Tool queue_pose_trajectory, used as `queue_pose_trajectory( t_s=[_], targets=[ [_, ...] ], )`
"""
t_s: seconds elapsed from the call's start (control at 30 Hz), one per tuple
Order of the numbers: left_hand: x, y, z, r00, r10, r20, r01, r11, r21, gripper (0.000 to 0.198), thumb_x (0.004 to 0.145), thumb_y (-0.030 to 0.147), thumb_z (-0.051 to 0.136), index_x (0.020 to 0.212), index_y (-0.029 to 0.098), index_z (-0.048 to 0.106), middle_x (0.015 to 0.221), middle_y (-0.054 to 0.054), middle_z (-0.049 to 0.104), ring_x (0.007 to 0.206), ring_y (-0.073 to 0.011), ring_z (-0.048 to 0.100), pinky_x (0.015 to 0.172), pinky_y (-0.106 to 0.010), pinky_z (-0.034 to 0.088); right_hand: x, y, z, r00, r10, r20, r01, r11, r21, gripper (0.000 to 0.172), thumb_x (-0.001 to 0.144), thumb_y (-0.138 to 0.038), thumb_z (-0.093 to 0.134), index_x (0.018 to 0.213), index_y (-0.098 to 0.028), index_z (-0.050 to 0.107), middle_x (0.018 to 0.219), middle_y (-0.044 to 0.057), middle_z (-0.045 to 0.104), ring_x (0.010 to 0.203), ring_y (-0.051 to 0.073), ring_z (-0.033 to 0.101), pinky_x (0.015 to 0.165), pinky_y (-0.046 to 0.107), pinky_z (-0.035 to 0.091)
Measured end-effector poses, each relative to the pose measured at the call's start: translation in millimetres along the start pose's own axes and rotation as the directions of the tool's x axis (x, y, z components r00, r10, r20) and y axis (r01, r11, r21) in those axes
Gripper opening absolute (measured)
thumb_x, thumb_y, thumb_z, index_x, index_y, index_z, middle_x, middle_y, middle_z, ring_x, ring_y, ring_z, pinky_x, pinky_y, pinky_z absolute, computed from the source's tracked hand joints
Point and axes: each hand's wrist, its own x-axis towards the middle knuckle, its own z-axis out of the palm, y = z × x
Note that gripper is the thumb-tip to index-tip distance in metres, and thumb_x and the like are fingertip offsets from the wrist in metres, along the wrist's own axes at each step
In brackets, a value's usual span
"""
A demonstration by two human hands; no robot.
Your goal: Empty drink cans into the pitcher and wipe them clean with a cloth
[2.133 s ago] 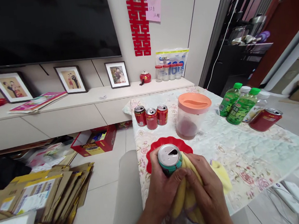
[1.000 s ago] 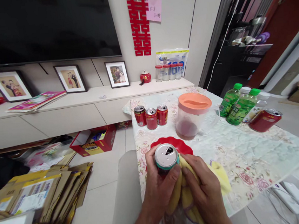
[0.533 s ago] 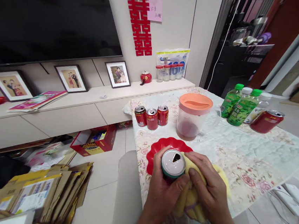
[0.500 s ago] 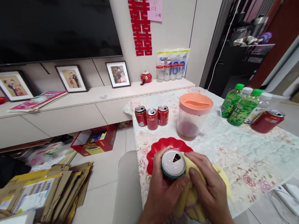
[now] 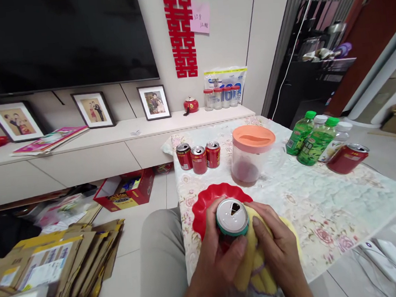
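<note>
My left hand (image 5: 217,258) is wrapped round an opened drink can (image 5: 231,218), its silver top with the dark mouth hole facing up. In my right hand (image 5: 277,243) is a bunched yellow cloth (image 5: 256,259), pressed against the can's right side. Folds of the cloth hang below my fingers, and most of the can's body is hidden by my hands. Just beyond the can, a red scalloped dish (image 5: 202,197) sits on the floral tablecloth (image 5: 298,213), partly covered by my left hand.
Three red cans (image 5: 199,160) stand at the table's far left. Beside them is a clear pitcher (image 5: 248,162) with an orange lid. Several bottles (image 5: 318,141) and a larger red can (image 5: 348,159) are at the right. Flattened cardboard (image 5: 54,260) lies on the floor at left.
The camera view has shifted slightly. My hands keep the can and cloth together in nearly the same pose, with the can tilted a little differently.
</note>
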Motion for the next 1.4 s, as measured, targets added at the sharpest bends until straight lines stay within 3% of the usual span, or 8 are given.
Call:
queue_pose_trajectory(
  t_s=[0.17, 0.4, 0.53, 0.67, 0.83, 1.03, 1.2, 1.4],
  targets=[
    [-2, 2, 1.9, 1.0, -0.03, 0.006, 0.03, 0.999, -0.019, 0.067, 0.092, 0.039, 0.073, 0.15, 0.028, 0.042, 0.154, -0.014, 0.054, 0.142, -0.0357, 0.052, 0.122, -0.054, 0.04, 0, 3, -1, 0.997, 0.079, -0.009, -0.078, 0.996, 0.042, 0.027, 0.103, -0.038, 0.057, 0.121, -0.029, 0.075, 0.123, 0.004, 0.075, 0.112, 0.019, 0.071, 0.097, 0.033, 0.059],
    [6, 6, 4.0, 0.998, -0.061, -0.014, 0.06, 0.996, -0.063, 0.075, 0.08, 0.04, 0.086, 0.142, 0.029, 0.047, 0.137, -0.011, 0.065, 0.126, -0.0342, 0.063, 0.111, -0.053, 0.049, -8, 3, -1, 0.956, 0.244, -0.161, -0.238, 0.97, 0.056, 0.036, 0.094, -0.049, 0.067, 0.118, -0.024, 0.075, 0.12, 0.008, 0.076, 0.108, 0.024, 0.073, 0.097, 0.041, 0.06],
    [15, 4, 2.9, 0.995, -0.093, 0.038, 0.097, 0.984, -0.149, 0.085, 0.072, 0.04, 0.093, 0.141, 0.029, 0.046, 0.131, -0.01, 0.068, 0.121, -0.0334, 0.066, 0.105, -0.049, 0.052, -8, -2, -6, 0.963, 0.173, -0.207, -0.169, 0.985, 0.039, 0.028, 0.093, -0.045, 0.07, 0.108, -0.022, 0.077, 0.116, 0.009, 0.076, 0.105, 0.025, 0.073, 0.093, 0.039, 0.061],
    [20, -2, 0.7, 0.996, -0.08, 0.026, 0.083, 0.984, -0.155, 0.076, 0.073, 0.044, 0.092, 0.134, 0.03, 0.05, 0.126, -0.008, 0.069, 0.117, -0.0316, 0.066, 0.103, -0.046, 0.053, -10, -7, -5, 0.979, 0.023, -0.204, -0.017, 0.999, 0.031, 0.024, 0.095, -0.034, 0.068, 0.116, -0.026, 0.074, 0.121, 0.008, 0.073, 0.113, 0.025, 0.07, 0.095, 0.039, 0.06],
    [17, -3, -0.2, 0.996, -0.091, 0.021, 0.093, 0.984, -0.152, 0.065, 0.083, 0.044, 0.084, 0.136, 0.031, 0.049, 0.128, -0.009, 0.067, 0.118, -0.0312, 0.065, 0.104, -0.046, 0.053, -8, -7, 4, 0.988, -0.143, -0.055, 0.143, 0.99, -0.008, 0.038, 0.099, -0.031, 0.061, 0.137, -0.031, 0.066, 0.134, 0.007, 0.066, 0.126, 0.026, 0.063, 0.099, 0.039, 0.058],
    [13, 2, 0.6, 0.998, -0.054, 0.026, 0.057, 0.987, -0.152, 0.062, 0.084, 0.041, 0.083, 0.136, 0.034, 0.051, 0.131, -0.007, 0.065, 0.121, -0.0311, 0.064, 0.107, -0.047, 0.052, 1, -2, 5, 0.999, -0.036, 0.022, 0.036, 0.999, -0.003, 0.038, 0.106, -0.039, 0.049, 0.142, -0.035, 0.062, 0.14, 0.002, 0.064, 0.132, 0.02, 0.06, 0.109, 0.035, 0.052],
    [13, 0, 3.3, 0.998, 0.028, -0.06, -0.038, 0.984, -0.172, 0.065, 0.081, 0.039, 0.086, 0.135, 0.033, 0.052, 0.129, -0.007, 0.064, 0.116, -0.0284, 0.065, 0.1, -0.042, 0.055, 1, 5, 7, 0.997, 0.071, 0.034, -0.073, 0.996, 0.055, 0.035, 0.107, -0.039, 0.047, 0.134, -0.031, 0.068, 0.132, 0.004, 0.07, 0.122, 0.019, 0.066, 0.103, 0.034, 0.055],
    [19, -2, 1.1, 0.987, 0.082, -0.137, -0.089, 0.995, -0.05, 0.066, 0.081, 0.042, 0.084, 0.134, 0.03, 0.047, 0.125, -0.007, 0.064, 0.105, -0.0261, 0.068, 0.091, -0.04, 0.057, -2, -7, 11, 1.0, 0.02, -0.02, -0.021, 1.0, -0.012, 0.029, 0.104, -0.033, 0.056, 0.128, -0.03, 0.072, 0.12, 0.003, 0.073, 0.111, 0.018, 0.069, 0.093, 0.029, 0.059]
  ],
)
